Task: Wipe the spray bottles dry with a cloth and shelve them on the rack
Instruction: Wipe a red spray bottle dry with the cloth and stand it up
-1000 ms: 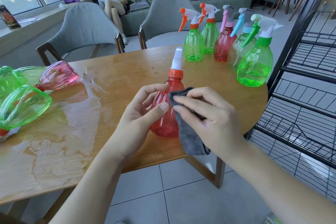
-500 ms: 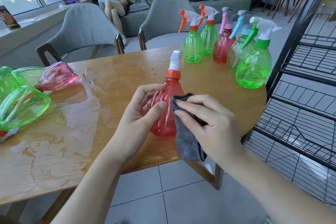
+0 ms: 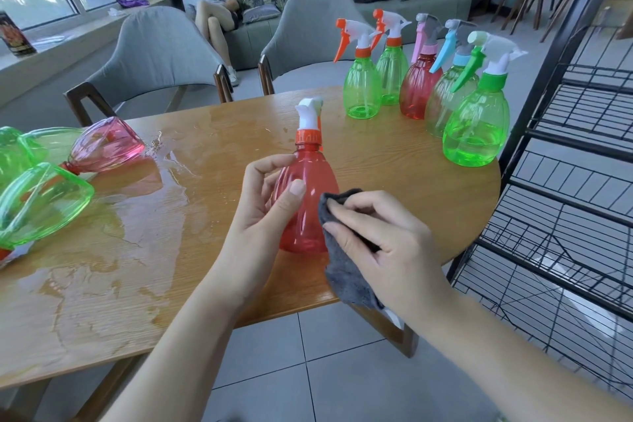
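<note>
So the left hand (image 3: 263, 212) fingers wrap the red spray bottle (image 3: 308, 202) upright above the worktop (image 3: 394, 161), steadying it while right hand (image 3: 387, 250) fingers press the grey cloth (image 3: 346, 271) against its side.

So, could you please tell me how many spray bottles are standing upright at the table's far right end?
5: green with orange trigger, green behind it, red with pink trigger, pale green with blue trigger, and the nearest green. None seems hidden.
</note>
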Demonstrator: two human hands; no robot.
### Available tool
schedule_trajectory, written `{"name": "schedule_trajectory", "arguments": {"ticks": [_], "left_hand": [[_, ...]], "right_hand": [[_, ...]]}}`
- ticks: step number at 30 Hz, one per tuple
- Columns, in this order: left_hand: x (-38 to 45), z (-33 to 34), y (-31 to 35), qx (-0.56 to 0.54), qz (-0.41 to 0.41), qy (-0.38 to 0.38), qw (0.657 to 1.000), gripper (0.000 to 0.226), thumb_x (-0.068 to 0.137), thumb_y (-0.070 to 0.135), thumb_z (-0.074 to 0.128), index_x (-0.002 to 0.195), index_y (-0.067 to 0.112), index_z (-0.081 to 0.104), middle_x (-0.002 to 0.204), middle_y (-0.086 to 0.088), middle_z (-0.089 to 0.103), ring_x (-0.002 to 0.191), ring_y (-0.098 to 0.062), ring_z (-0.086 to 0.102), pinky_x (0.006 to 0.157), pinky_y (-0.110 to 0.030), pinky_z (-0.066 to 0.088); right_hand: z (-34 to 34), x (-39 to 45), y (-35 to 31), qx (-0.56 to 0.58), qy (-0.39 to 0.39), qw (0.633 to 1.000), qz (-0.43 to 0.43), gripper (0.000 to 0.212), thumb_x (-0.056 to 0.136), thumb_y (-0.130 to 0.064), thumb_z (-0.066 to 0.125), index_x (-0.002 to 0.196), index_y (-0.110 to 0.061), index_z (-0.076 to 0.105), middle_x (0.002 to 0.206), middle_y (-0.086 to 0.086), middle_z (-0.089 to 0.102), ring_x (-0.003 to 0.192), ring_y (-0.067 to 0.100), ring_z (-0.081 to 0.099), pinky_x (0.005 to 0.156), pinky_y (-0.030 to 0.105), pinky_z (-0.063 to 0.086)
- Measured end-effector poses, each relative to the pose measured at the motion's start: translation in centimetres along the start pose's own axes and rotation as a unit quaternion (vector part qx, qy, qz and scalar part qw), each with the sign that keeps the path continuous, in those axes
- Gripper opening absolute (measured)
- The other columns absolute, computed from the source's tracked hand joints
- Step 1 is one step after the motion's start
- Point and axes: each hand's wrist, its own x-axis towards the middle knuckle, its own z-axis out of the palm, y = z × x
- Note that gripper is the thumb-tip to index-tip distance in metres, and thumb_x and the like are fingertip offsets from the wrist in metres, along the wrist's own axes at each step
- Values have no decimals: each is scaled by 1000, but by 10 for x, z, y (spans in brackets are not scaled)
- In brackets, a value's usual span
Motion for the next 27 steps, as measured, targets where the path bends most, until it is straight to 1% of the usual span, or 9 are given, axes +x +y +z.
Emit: {"name": "schedule_trajectory", "arguments": {"ticks": [3, 7, 10, 13, 15, 18, 22, 24, 27], "left_hand": [[-1, 0, 0, 0, -1, -14, 1000, 26, 103, 24, 65, 126, 32, 59, 129, -6, 68, 109, -19, 68, 82, -31, 58], [-3, 3, 1, 6, -8, -35, 999, 30, 98, 25, 65, 126, 34, 59, 135, -9, 65, 117, -24, 65, 89, -38, 56], [-3, 5, 0, 4, -15, -25, 1000, 28, 102, 28, 65, 127, 38, 58, 129, -8, 67, 106, -21, 68, 80, -35, 57], [-2, 7, 3, -6, -35, 0, 999, 30, 103, 29, 63, 131, 33, 53, 115, -9, 69, 92, -20, 69, 73, -32, 55], [-1, 9, 4, -11, -47, 11, 999, 35, 100, 29, 63, 133, 32, 51, 110, -11, 70, 87, -20, 68, 71, -29, 54], [0, 9, 4, -10, -57, 13, 998, 37, 99, 36, 71, 132, 36, 53, 116, -20, 70, 90, -26, 69, 77, -36, 54], [0, 4, 8, -7, -62, 1, 998, 35, 99, 34, 67, 131, 34, 56, 117, -24, 71, 88, -31, 70, 75, -41, 55], [0, 2, 10, -6, -62, 0, 998, 36, 97, 33, 64, 132, 32, 56, 112, -23, 73, 85, -32, 70, 71, -40, 55], [-1, -2, 10, -4, -61, -3, 998, 36, 100, 30, 61, 135, 27, 54, 106, -14, 76, 79, -24, 72, 65, -32, 56]], "right_hand": [[-1, 6, -2, 8, 19, 1000, 6, 24, 95, -12, 74, 117, -4, 78, 102, 5, 71, 94, 11, 66, 87, 19, 52], [-3, 14, -4, 9, 44, 999, 26, 23, 94, -15, 74, 115, -5, 79, 100, 3, 70, 92, 8, 64, 86, 13, 47], [-5, 7, -4, 15, 25, 999, 18, 24, 95, -14, 74, 116, -5, 79, 101, 3, 68, 91, 8, 64, 85, 16, 48], [-6, -1, -4, 12, -17, 1000, -19, 24, 95, -10, 77, 118, -5, 78, 103, 6, 68, 91, 13, 65, 83, 26, 54], [-5, -1, -6, -5, -37, 998, -53, 22, 96, -10, 76, 117, -3, 78, 102, 8, 68, 89, 16, 64, 82, 29, 55], [-4, 3, -8, -36, -53, 992, -105, 19, 98, -10, 74, 115, -2, 78, 98, 9, 67, 85, 22, 62, 80, 30, 53], [-4, 3, -9, -49, -84, 984, -150, 18, 100, -10, 71, 114, -1, 79, 96, 11, 67, 85, 26, 63, 82, 32, 53], [-7, 1, -3, -53, -81, 984, -151, 18, 99, -11, 73, 114, -2, 79, 97, 11, 69, 87, 26, 65, 84, 32, 53], [-10, -1, 4, -30, -63, 990, -119, 19, 97, -12, 77, 114, -3, 79, 101, 10, 70, 89, 22, 67, 82, 33, 55]]}}
